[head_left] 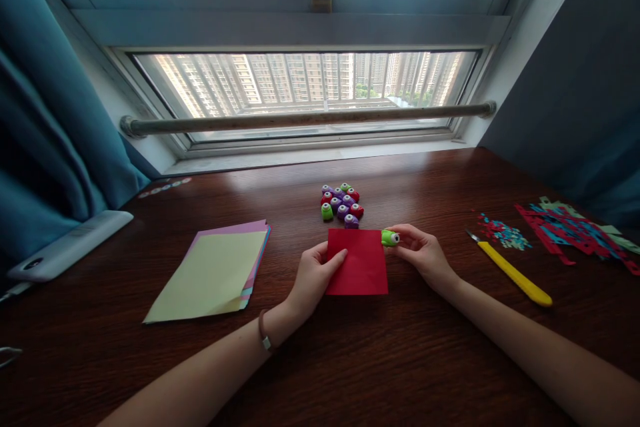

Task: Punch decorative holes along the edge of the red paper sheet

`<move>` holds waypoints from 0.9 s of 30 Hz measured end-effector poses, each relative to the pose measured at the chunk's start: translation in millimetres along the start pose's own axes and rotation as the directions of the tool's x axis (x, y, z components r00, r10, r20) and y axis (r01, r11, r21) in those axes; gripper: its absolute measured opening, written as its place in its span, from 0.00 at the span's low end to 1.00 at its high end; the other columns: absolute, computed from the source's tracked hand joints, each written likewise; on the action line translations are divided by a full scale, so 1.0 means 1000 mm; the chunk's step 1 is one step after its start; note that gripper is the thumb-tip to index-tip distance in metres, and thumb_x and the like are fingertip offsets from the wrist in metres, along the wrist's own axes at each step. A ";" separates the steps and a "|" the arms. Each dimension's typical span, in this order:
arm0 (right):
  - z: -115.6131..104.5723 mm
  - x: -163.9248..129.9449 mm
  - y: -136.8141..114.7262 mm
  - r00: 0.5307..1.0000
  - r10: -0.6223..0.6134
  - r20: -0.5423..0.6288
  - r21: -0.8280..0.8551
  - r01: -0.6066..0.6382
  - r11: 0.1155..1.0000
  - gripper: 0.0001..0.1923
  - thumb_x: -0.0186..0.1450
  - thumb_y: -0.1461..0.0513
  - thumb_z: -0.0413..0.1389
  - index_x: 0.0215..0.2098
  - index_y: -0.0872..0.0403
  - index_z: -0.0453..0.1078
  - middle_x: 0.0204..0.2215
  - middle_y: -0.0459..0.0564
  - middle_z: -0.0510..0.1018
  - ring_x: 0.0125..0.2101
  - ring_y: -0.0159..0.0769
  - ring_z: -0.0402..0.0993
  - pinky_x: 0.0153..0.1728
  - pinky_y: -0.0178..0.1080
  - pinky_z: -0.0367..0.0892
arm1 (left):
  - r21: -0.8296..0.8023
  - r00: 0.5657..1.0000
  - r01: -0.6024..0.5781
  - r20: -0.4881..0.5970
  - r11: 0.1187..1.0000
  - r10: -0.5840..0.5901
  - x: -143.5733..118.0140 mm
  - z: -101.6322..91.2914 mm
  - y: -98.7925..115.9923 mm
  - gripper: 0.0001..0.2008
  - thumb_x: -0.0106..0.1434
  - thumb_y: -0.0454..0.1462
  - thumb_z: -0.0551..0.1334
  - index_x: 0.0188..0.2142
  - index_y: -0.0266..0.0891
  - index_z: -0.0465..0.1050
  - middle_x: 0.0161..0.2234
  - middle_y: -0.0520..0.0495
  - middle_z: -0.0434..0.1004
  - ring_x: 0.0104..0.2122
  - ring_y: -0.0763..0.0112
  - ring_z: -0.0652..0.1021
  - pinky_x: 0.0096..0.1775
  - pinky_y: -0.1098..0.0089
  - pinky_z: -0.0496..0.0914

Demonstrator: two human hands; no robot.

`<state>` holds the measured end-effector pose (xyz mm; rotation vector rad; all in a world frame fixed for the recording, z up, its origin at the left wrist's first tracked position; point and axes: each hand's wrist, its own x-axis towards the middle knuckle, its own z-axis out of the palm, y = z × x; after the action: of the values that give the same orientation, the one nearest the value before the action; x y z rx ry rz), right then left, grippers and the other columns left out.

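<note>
A square sheet of red paper (363,273) is gripped at its left side by my left hand (314,277), thumb on top and fingers behind. My right hand (421,255) pinches a small green craft punch (389,238) between thumb and fingers. That punch sits at the paper's upper right edge; whether the edge is inside its slot I cannot tell. Just beyond the paper stands a cluster of several small punches (343,211) in purple, red and green, each with a white round top.
Left of my hands lies a stack of coloured paper (210,273), pale yellow uppermost. A yellow-handled craft knife (517,275), tiny paper cutouts (505,232) and punched paper strips (575,230) lie at right. A white device (75,243) rests by the curtain (50,100).
</note>
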<state>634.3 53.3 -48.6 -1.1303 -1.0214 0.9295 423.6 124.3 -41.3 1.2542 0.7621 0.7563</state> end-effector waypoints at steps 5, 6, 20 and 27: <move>0.001 0.001 0.000 0.999 -0.034 0.020 -0.030 0.035 0.999 0.15 0.50 0.61 0.64 0.38 0.50 0.74 0.37 0.46 0.71 0.40 0.35 0.70 0.44 0.38 0.69 | 0.079 0.999 -0.049 0.007 0.996 0.049 -0.002 0.000 0.001 0.13 0.56 0.41 0.64 0.37 0.35 0.74 0.34 0.47 0.78 0.31 0.68 0.76 0.32 0.73 0.69; 0.001 0.001 0.000 0.999 -0.036 0.023 -0.035 0.037 0.999 0.15 0.51 0.61 0.64 0.38 0.49 0.74 0.38 0.46 0.70 0.40 0.35 0.70 0.44 0.38 0.69 | 0.096 0.998 -0.058 0.011 0.994 0.057 -0.002 0.000 0.001 0.12 0.56 0.41 0.64 0.37 0.35 0.74 0.34 0.47 0.78 0.31 0.68 0.76 0.31 0.74 0.69; 0.001 -0.003 0.004 1.000 0.014 0.025 -0.166 -0.010 0.986 0.18 0.51 0.57 0.64 0.40 0.51 0.72 0.39 0.48 0.76 0.41 0.40 0.72 0.47 0.43 0.68 | 0.348 0.980 -0.176 0.147 0.921 0.132 -0.006 0.004 -0.001 0.14 0.59 0.41 0.60 0.43 0.37 0.69 0.39 0.47 0.77 0.36 0.64 0.77 0.36 0.69 0.71; 0.002 -0.006 0.000 0.998 -0.050 0.033 -0.490 0.060 0.870 0.14 0.54 0.57 0.61 0.39 0.50 0.74 0.36 0.47 0.77 0.37 0.39 0.73 0.41 0.43 0.69 | 0.743 0.981 -0.172 0.069 0.647 0.182 -0.011 0.001 0.005 0.08 0.55 0.42 0.63 0.28 0.39 0.72 0.24 0.51 0.70 0.26 0.67 0.71 0.29 0.70 0.62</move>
<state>631.0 48.3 -49.8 -1.5055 -1.3453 0.6461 418.0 115.8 -35.1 2.1087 1.0218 0.6108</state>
